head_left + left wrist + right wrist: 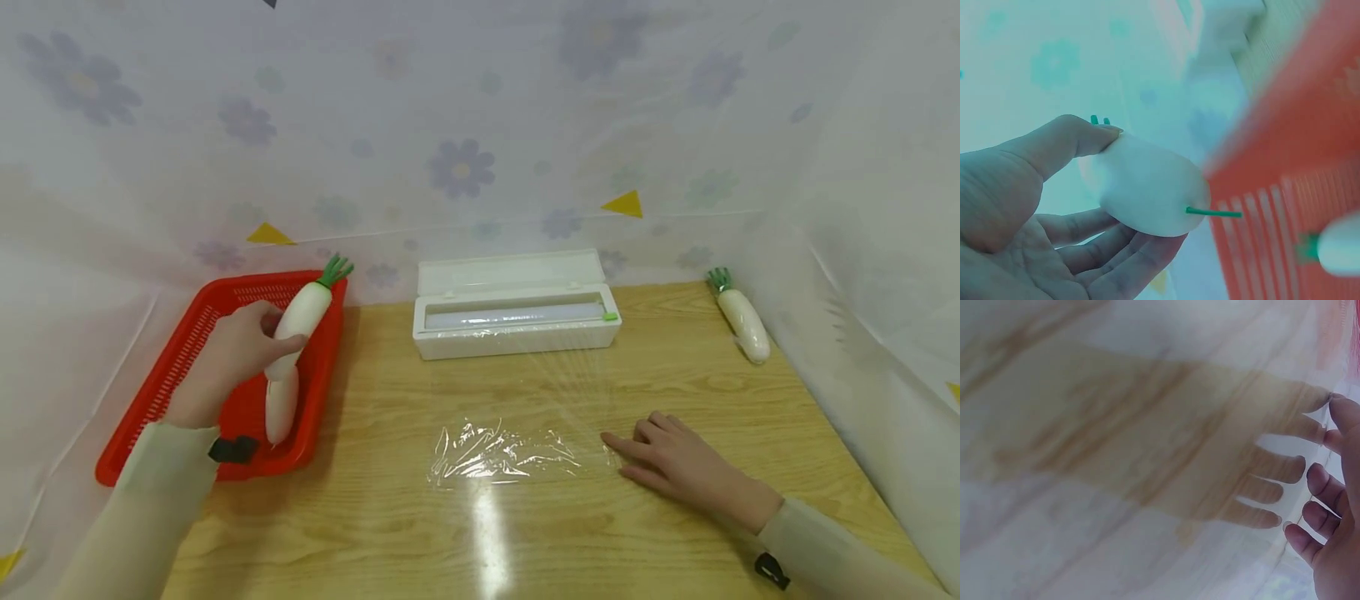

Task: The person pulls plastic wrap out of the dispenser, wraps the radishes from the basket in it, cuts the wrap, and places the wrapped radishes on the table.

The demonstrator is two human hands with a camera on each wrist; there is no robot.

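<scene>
My left hand [238,348] grips a white radish [303,321] with green leaves, thumb on one side and fingers on the other, held tilted above the red basket [324,400]. The left wrist view shows the held radish [1154,184] end-on, a thin green strand at its tip. A second radish [281,408] lies in the basket, partly hidden behind the first. On the table, my right hand [678,462] has its fingertips at the right edge of a sheet of cling film [510,450], pulled out from a white dispenser box [517,333]. Its fingers [1329,487] are loosely bent.
The dispenser box's lid [510,271] stands raised, and a green slider [610,317] sits at its right end. Another radish [746,325], wrapped in shiny film, lies at the back right of the wooden table [390,542]. Flowered white sheeting [405,125] encloses the table.
</scene>
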